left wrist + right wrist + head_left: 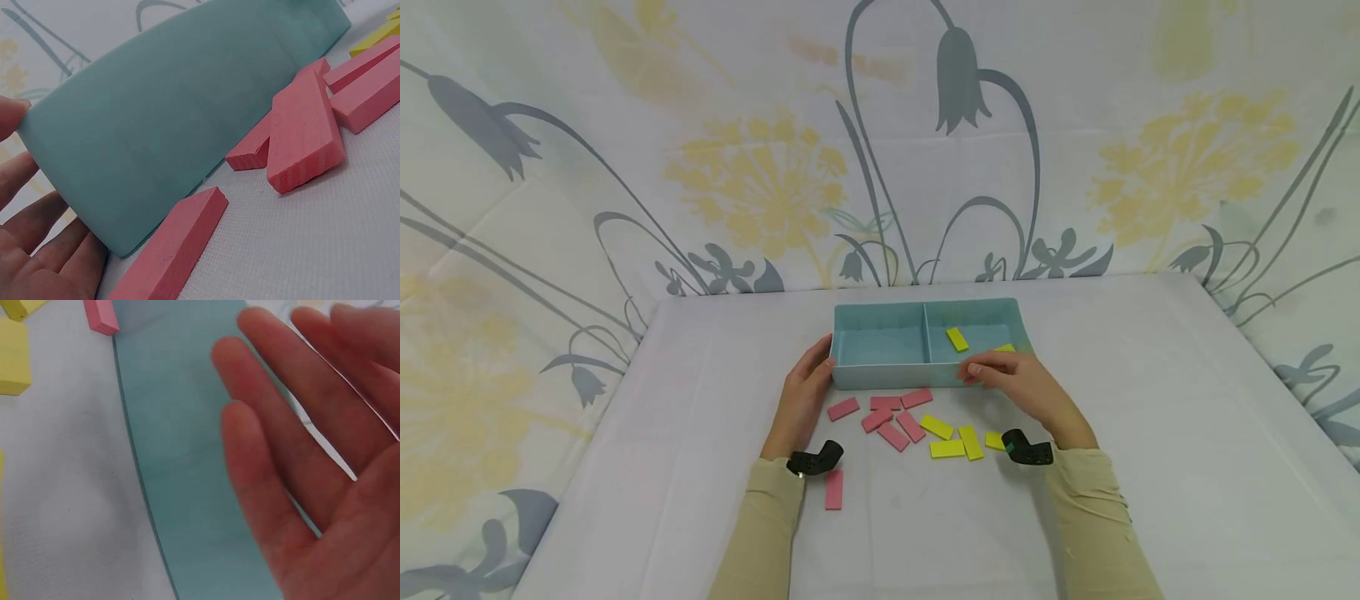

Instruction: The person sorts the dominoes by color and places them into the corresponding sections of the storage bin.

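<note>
Left hand (pixel 806 393): forearm in a beige sleeve, a black wrist camera (pixel 815 459) strapped on. Hand lies flat on the worktop (pixel 1150 433), fingers straight and relaxed, touching the left end wall of the tray (pixel 880 377); it grips nothing.

Lone pink block (pixel 833 489): flat, oblong, matt. Lies near and left of the tray, just beside the left wrist, long axis running away from the person.

Tray: light blue, rectangular, smooth thin walls, split by one divider into a left and a right compartment. Long axis runs left to right across the worktop.

Pink blocks (pixel 891 412): six flat oblongs with a faint grain, scattered in front of the tray's near wall at mixed angles, some touching.

Yellow blocks (pixel 955 437): flat oblongs of the same shape, in front of the tray, right of the pink ones, mostly slanted.

Yellow block (pixel 957 338): inside the tray's right compartment, long axis slanted. A second yellow piece (pixel 1004 347) shows partly behind the right hand.

Right hand (pixel 1018 382): beige sleeve, black wrist camera. Fingers extended and relaxed over the tray's near right wall; holds nothing that can be seen.

Worktop: white cloth cover, finely woven.
</note>
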### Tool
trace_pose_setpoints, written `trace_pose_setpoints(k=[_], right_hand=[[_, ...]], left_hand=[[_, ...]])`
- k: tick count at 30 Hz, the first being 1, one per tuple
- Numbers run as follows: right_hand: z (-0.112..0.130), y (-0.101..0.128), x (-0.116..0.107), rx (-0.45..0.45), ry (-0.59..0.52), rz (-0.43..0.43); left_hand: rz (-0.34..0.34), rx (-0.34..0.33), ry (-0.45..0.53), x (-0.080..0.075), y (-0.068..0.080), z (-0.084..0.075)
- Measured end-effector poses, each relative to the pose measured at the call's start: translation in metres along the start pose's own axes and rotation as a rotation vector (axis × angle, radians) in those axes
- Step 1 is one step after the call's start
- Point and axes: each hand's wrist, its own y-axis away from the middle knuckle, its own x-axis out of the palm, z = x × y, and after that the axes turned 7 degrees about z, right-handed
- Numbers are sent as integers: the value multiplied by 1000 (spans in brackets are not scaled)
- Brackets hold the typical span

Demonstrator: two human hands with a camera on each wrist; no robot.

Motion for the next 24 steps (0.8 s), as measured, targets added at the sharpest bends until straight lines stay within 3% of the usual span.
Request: trace_pose_setpoints(k=[6,14,24], right_hand=[[-8,-5,4,52,141,146],[-10,-6,8,98,220,146],[-15,-12,19,134,330,214]], left_hand=[[1,0,-2,0,0,0],[1,6,4,0,-1,1],[-10,-4,-4,0,-1,1]])
